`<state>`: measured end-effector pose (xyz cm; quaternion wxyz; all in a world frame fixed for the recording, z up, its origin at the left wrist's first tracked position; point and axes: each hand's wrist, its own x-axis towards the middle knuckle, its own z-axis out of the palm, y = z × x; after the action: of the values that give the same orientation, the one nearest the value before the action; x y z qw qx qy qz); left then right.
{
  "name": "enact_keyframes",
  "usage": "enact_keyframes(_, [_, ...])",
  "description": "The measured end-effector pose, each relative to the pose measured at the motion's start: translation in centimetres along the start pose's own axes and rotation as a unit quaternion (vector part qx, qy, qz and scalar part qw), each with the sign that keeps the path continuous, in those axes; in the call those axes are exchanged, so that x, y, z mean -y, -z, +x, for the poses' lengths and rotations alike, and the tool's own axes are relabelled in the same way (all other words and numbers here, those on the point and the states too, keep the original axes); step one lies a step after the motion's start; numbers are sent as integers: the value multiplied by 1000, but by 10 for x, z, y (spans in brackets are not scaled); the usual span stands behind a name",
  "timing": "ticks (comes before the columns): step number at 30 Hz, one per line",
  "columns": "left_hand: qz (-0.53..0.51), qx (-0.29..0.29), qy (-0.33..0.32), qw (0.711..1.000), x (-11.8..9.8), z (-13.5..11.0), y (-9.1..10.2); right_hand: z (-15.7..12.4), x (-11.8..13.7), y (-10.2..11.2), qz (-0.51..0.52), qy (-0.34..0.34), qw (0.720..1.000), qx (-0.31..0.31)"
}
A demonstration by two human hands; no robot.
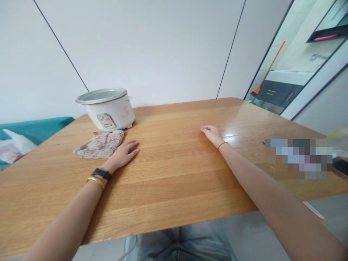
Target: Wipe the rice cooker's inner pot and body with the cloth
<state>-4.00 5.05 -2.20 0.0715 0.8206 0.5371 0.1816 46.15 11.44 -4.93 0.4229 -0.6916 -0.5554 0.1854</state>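
Note:
My left hand [123, 154] lies flat on the wooden table [174, 170], fingers stretched out, right beside a patterned cloth [100, 144] and touching its edge. A black watch and a gold bangle sit on that wrist. My right hand [212, 134] rests palm down further right on the bare wood, fingers extended, holding nothing; a red string circles its wrist. A white rice cooker [106, 108] without a lid stands behind the cloth at the table's far left.
A dark phone-like object [341, 166] lies at the table's right edge next to a blurred patch. A teal seat with a plastic bag [16, 145] is to the left. A doorway with a red-handled broom [268, 70] opens at the right.

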Motion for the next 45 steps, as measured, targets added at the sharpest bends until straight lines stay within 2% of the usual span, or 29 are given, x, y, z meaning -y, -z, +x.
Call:
enact_keyframes(6, [-6, 4, 3, 1000, -4, -1, 3, -5, 2, 3, 67, 23, 997, -2])
enact_keyframes(10, [-12, 8, 9, 1000, -10, -3, 6, -8, 1, 12, 131, 29, 990, 30])
enact_keyframes(14, [3, 3, -5, 1000, -13, -6, 14, -10, 1, 19, 106, 27, 992, 58])
enact_keyframes(17, [52, -33, -7, 998, -8, -8, 22, -11, 2, 19, 73, 37, 995, 62])
enact_keyframes(20, [106, -64, 38, 992, 1, -11, 28, -11, 1, 15, 49, 59, 995, 63])
enact_keyframes(23, [148, -56, 110, 981, 9, -15, 29, -10, -4, 12, 31, 76, 995, 60])
enact_keyframes(26, [172, -38, 174, 969, 7, -17, 29, -9, -8, 9, 10, 87, 994, 60])
enact_keyframes(30, [202, -6, 201, 959, -5, -18, 28, -9, -9, 8, -16, 97, 993, 63])
enact_keyframes(33, [213, -3, 211, 954, -12, -17, 28, -11, -7, 8, -36, 104, 992, 59])
enact_keyframes(40, [222, -15, 202, 954, -23, -18, 31, -12, -7, 6, -75, 127, 988, 52])
enact_keyframes(42, [233, -47, 179, 955, -27, -17, 33, -12, -8, 6, -81, 137, 986, 52])
enact_keyframes(45, [223, -92, 109, 964, -31, -15, 33, -13, -7, 6, -102, 160, 981, 51])
